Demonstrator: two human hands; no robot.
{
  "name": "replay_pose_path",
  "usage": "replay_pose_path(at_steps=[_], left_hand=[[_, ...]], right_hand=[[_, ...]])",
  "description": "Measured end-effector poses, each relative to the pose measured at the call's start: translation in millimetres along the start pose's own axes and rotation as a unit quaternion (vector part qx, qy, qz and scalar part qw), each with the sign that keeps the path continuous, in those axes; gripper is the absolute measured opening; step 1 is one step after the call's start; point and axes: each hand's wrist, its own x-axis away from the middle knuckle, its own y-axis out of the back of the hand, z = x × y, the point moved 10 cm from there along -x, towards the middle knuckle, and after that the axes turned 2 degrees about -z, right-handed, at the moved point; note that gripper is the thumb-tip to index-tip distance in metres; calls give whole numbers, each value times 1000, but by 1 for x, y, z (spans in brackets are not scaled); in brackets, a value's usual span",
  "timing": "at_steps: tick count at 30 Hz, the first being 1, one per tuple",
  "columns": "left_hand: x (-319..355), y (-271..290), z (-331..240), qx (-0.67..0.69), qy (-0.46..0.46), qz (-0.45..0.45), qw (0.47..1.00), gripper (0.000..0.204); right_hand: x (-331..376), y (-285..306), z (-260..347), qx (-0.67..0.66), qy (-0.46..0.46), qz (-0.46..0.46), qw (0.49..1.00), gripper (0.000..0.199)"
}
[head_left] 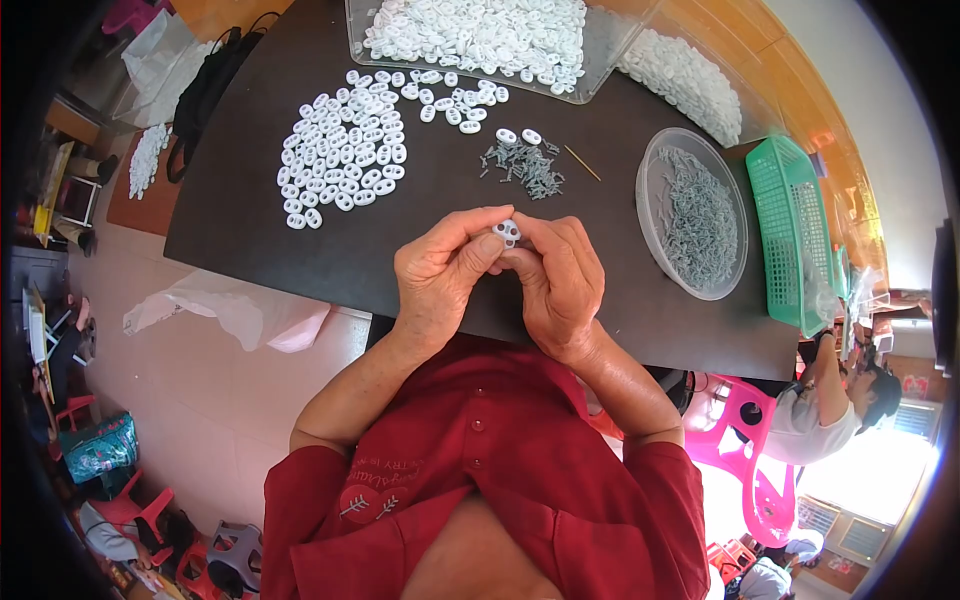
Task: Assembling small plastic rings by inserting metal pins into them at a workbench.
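Over the table's near edge, both hands meet at a small white oval plastic piece (507, 231) with two dark holes. My left hand (436, 272) pinches it from the left between thumb and fingers. My right hand (562, 285) grips it from the right, thumb and index finger pressed against it. Fingers cover its lower part. Just beyond the hands lies a loose heap of small grey screw-like pieces (530, 168), with two white oval pieces (506, 135) at its far edge. A broad spread of similar white pieces (345, 150) covers the table to the left.
On the dark table (240, 220), a clear bin (590, 85) of white parts stands at the back. To the right are a round tub (648, 222) of grey pieces and a green basket (790, 280). A thin yellowish stick (582, 163) lies near the heap. Another person (830, 420) sits far right.
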Motion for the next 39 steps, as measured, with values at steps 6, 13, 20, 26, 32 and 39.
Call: replay_pose_path(at_steps=[6, 13, 20, 26, 32, 39], left_hand=[[1, 2, -8, -1, -25, -24, 999, 22], [5, 5, -5, 26, -31, -44, 998, 19], [9, 5, -4, 37, -59, -64, 996, 17], [9, 5, -4, 59, -65, -62, 994, 16], [10, 11, -3, 46, -20, -76, 996, 20], [11, 9, -5, 29, -12, -54, 998, 20]], right_hand=[[-1, 0, 4, -5, -7, 1, 1000, 26], [2, -2, 4, -15, -4, -3, 1000, 28], [2, -3, 9, -18, 26, -4, 999, 27], [3, -6, 5, -25, 14, -8, 1000, 27], [4, -9, 0, -55, -46, 18, 997, 25], [6, -7, -4, -59, -79, 10, 995, 23]])
